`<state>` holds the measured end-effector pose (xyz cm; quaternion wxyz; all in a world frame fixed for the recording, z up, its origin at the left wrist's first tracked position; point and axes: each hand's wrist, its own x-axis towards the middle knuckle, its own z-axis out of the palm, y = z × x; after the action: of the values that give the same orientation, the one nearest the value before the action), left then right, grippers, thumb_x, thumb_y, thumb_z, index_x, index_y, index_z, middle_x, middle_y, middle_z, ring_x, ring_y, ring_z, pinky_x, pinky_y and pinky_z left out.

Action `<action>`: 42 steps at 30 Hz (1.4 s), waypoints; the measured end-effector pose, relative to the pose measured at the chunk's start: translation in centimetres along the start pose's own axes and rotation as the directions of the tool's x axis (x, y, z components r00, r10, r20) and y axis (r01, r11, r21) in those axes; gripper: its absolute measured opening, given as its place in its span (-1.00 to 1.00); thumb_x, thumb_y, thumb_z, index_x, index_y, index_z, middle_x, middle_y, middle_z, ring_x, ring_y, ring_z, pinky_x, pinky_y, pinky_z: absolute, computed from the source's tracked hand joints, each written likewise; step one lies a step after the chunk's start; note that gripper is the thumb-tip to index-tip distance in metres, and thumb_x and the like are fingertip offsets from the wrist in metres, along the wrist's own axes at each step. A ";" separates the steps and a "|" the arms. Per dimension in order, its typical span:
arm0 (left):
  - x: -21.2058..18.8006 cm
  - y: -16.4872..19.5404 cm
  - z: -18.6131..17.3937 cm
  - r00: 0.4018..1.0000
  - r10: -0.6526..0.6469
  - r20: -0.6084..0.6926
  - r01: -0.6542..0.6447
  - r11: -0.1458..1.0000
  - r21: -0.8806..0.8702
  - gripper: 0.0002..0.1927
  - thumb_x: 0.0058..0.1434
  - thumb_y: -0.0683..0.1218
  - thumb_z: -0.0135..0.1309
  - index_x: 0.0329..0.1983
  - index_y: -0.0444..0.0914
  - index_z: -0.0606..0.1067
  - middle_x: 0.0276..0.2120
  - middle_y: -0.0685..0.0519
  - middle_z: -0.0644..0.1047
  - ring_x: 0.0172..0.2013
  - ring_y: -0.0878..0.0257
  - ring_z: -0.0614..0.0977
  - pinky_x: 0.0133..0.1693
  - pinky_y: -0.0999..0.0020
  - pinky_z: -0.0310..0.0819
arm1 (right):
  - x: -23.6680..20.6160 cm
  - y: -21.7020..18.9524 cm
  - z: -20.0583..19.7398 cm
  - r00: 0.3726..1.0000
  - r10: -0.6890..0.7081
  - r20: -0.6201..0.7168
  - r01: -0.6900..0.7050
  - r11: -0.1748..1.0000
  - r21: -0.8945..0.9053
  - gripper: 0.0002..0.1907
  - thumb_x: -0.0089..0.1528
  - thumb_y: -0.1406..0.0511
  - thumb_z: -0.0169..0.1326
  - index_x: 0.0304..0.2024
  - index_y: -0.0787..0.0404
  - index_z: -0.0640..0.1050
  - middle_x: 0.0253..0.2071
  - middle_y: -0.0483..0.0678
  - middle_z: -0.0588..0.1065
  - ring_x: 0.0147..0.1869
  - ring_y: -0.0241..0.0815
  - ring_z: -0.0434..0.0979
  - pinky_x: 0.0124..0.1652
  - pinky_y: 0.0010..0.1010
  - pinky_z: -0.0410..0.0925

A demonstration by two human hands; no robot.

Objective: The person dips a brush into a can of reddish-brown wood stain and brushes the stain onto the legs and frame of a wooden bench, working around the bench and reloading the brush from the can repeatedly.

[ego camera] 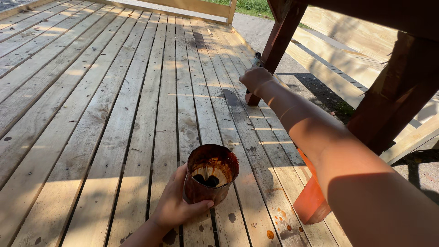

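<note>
Deck boards [114, 114] surround stained cup [211, 174], brush [255, 61], red-brown post [279, 43].

Brush [256, 60] mostly hidden behind right hand [256, 80]; bristles unseen; post [279, 41] top cut off.

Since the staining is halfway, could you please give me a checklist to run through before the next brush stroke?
1. Cup held upright in the left hand: ok.
2. Stain left in the cup: ok, a dark pool sits at the bottom.
3. Brush firm in the right hand: ok, though only its handle end shows.
4. Bristles loaded: cannot tell, they are hidden behind the hand.
5. Post within reach: ok, the hand is right beside it.
6. Deck boards free of drips: not ok, orange spots lie near the cup.
</note>
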<state>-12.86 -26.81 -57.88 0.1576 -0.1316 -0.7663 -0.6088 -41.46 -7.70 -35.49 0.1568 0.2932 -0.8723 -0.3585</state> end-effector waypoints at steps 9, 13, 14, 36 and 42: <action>-1.0 0.2 -0.3 1.000 -0.003 -0.003 0.003 0.998 0.060 0.14 -0.19 0.11 0.50 0.42 -0.22 0.15 0.26 -0.14 0.34 0.29 -0.05 0.39 0.23 0.09 0.33 | -8.8 -3.8 1.1 0.984 -0.172 0.036 0.173 0.984 -0.042 -0.92 0.26 0.36 0.10 -0.22 0.21 0.60 -0.22 0.06 0.58 -0.13 -0.01 0.68 -0.26 -0.24 0.55; -1.3 0.4 -0.3 1.000 0.022 -0.015 -0.021 0.997 0.075 0.15 -0.21 0.10 0.50 0.42 -0.21 0.16 0.26 -0.14 0.34 0.28 -0.06 0.39 0.23 0.09 0.32 | -14.5 -5.2 -0.6 0.991 -0.123 0.055 0.120 0.991 0.062 -0.86 0.21 0.42 0.11 -0.17 0.19 0.55 -0.26 0.05 0.59 -0.13 0.02 0.67 -0.26 -0.18 0.53; -1.3 0.4 -0.3 0.999 0.031 -0.015 -0.030 0.998 0.060 0.14 -0.20 0.10 0.49 0.42 -0.22 0.17 0.25 -0.14 0.35 0.28 -0.05 0.40 0.23 0.09 0.33 | -15.8 -5.5 -1.4 0.989 -0.118 0.093 0.112 0.992 0.061 -0.81 0.18 0.44 0.12 -0.14 0.19 0.54 -0.27 0.05 0.59 -0.12 0.03 0.67 -0.27 -0.17 0.52; -1.7 1.1 -0.1 0.991 0.130 -0.015 -0.130 0.991 -0.017 0.03 -0.16 0.09 0.46 0.36 -0.25 0.25 0.17 -0.10 0.46 0.20 0.01 0.53 0.15 0.12 0.45 | -40.4 -9.2 -10.5 0.975 -0.195 0.102 0.152 0.931 0.331 -0.56 0.09 0.29 0.10 0.05 0.15 0.50 -0.03 0.26 0.51 0.23 0.41 0.47 0.05 -0.05 0.41; -1.7 1.2 -0.1 0.998 0.066 -0.011 -0.065 0.998 0.018 0.03 -0.18 0.09 0.46 0.35 -0.22 0.25 0.16 -0.10 0.43 0.19 0.00 0.51 0.14 0.11 0.47 | -41.6 -7.8 -12.3 0.936 -0.125 -0.330 0.213 0.946 0.246 -0.49 -0.01 0.36 0.06 0.04 0.15 0.53 0.02 0.27 0.53 0.16 0.29 0.53 0.01 -0.13 0.42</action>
<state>-10.83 -26.69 -57.49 0.1831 -0.1516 -0.7661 -0.5971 0.02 7.24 -35.20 0.2174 0.4394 -0.8497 -0.1942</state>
